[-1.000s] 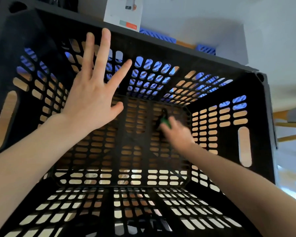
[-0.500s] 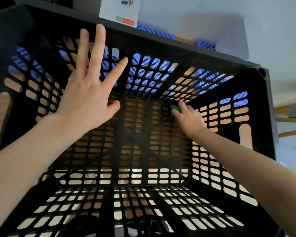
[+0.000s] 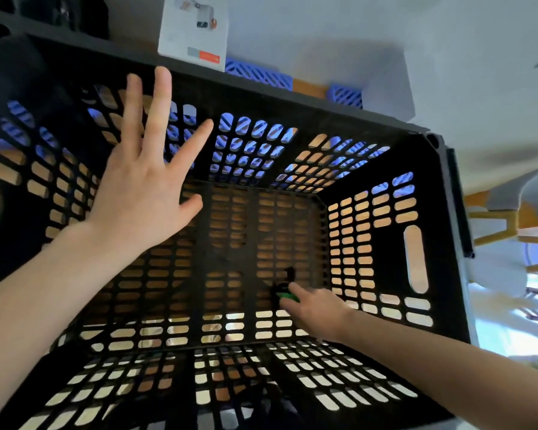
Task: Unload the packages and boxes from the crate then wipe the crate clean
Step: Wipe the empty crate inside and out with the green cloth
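Inside the black crate (image 3: 292,100), no boxes or packages are left, so the unloading looks done. The left hand (image 3: 137,197) is spread wide open near the far wall. The right hand (image 3: 316,310) is down on the crate floor by the right wall, holding a small green wiper (image 3: 288,296). The wiping looks only partly done.

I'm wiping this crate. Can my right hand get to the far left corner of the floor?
Probably yes. The right hand, with the green cloth, is on the crate floor, nothing lies in between, and the left hand is higher up by the wall.
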`<state>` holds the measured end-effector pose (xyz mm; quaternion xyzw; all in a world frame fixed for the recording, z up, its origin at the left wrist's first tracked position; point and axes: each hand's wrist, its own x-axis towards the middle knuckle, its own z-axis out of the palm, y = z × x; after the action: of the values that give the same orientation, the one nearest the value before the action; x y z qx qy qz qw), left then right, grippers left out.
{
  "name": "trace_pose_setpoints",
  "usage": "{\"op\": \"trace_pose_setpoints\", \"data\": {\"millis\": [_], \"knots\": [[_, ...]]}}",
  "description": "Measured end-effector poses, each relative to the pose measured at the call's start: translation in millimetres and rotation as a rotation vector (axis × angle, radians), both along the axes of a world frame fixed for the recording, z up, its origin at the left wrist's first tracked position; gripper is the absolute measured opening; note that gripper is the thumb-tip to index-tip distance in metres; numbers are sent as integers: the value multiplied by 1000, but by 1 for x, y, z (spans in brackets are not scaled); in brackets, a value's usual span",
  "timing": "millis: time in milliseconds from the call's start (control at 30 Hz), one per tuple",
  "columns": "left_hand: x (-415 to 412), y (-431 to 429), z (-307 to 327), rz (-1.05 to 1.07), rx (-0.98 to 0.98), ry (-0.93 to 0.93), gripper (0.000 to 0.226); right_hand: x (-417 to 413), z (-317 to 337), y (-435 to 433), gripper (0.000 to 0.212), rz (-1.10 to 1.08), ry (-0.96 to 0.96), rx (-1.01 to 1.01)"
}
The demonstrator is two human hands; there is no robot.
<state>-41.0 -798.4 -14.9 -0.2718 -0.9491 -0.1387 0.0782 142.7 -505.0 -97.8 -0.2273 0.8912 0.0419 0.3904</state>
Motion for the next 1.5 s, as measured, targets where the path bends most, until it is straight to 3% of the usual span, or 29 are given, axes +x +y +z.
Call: {"op": "trace_pose_setpoints", "data": {"millis": [167, 233, 400, 700, 767, 900, 967, 1067, 1200, 1333, 1500], "knots": [[0, 0, -1, -3, 1, 1, 88, -71, -4, 10, 66, -419, 508, 55], [0, 0, -2, -2, 5, 2, 89, -96, -10, 16, 70, -497, 588, 154], [0, -2, -3, -4, 9, 19, 88, -91, -24, 14, 61, -526, 488, 341], [1, -1, 2, -8, 4, 5, 90, 2, 2, 5, 58, -188, 51, 276], [1, 0, 3, -11, 6, 3, 89, -10, 8, 10, 64, -117, 91, 251], [1, -1, 2, -11, 5, 11, 89, -72, 13, 18, 77, -197, 449, 319], [0, -2, 0, -13, -8, 25, 89, -104, 11, 23, 75, -228, 540, 377], [-4, -6, -4, -23, -27, 49, 90, -125, -1, 26, 61, -247, 471, 480], [-8, -9, -5, -19, -48, 40, 93, -92, -8, 18, 51, -211, 357, 497], [-7, -9, 0, -19, -61, 12, 97, -36, 5, 16, 50, 14, 111, 432], [-6, -10, 3, -25, -68, 14, 99, 10, 20, 2, 35, 350, -263, 322]]}}
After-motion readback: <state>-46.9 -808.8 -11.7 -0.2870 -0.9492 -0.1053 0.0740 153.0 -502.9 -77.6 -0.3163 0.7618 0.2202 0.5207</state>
